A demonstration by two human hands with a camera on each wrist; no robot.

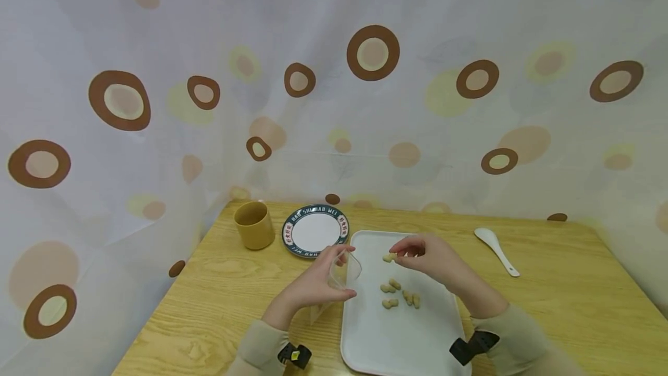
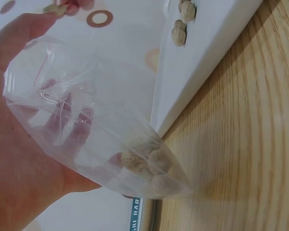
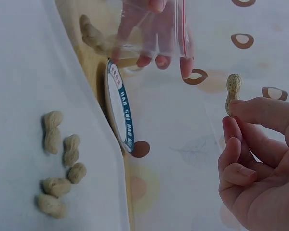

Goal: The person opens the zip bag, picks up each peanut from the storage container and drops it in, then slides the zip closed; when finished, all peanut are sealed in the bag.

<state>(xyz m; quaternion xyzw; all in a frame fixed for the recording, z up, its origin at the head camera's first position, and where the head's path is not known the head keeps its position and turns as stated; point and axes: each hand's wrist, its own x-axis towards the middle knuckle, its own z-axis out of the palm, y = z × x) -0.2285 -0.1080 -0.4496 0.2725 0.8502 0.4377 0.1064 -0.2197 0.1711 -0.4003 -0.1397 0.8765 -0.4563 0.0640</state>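
Writing: one plate [image 1: 315,232] is showing HAO SHI HAO WEI in pale capitals on its dark teal rim, with Chinese characters in light panels. Counts: five peanuts [image 3: 52,139] are lying on one white tray [image 1: 402,341]; one more peanut [image 3: 234,89] is being pinched between thumb and fingertips of my right grip [image 1: 428,260], above the tray, apart from the bag. My left grip [image 1: 315,284] is curving wide around one clear bag [image 2: 106,139], mouth gaping; several peanuts [image 2: 159,161] are overlapping inside, number unclear. One mustard cup [image 1: 256,228] and one white spoon [image 1: 497,249] are resting on the bench [image 1: 209,306]
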